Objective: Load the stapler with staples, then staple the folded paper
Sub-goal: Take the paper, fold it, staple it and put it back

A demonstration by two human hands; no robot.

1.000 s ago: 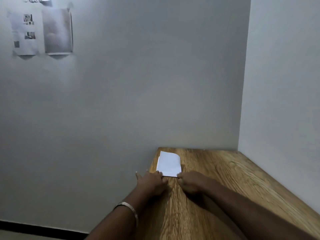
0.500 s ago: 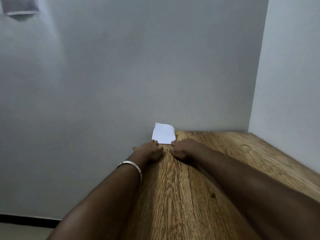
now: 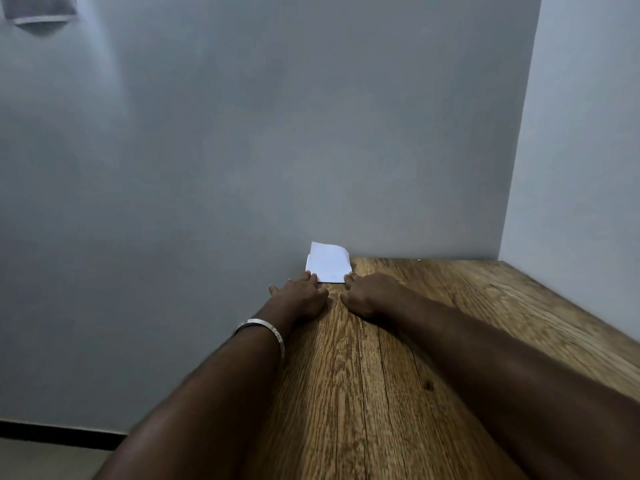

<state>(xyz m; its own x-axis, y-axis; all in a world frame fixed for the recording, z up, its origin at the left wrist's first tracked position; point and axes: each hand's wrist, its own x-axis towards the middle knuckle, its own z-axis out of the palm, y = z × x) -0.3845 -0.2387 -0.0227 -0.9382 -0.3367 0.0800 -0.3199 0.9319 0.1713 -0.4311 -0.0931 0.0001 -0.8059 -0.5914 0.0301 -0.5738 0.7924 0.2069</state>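
Note:
A folded white paper (image 3: 329, 262) lies at the far left corner of the wooden table (image 3: 450, 323), its far edge curling up against the wall. My left hand (image 3: 301, 296) reaches forward, and its fingertips touch the paper's near left corner. My right hand (image 3: 370, 292) lies beside it with bent knuckles, a fingertip touching the near right corner. Neither hand grips the paper. No stapler or staples show in this view.
Grey walls close the table in at the back and on the right. The table's left edge drops to the floor, where a black skirting (image 3: 52, 434) runs. A sheet (image 3: 38, 8) hangs on the wall at top left. A metal bangle (image 3: 266, 329) circles my left wrist.
Both hands have slid the paper away from me until it met the back wall, and my arms have stretched further out. In the last half second almost nothing moved.

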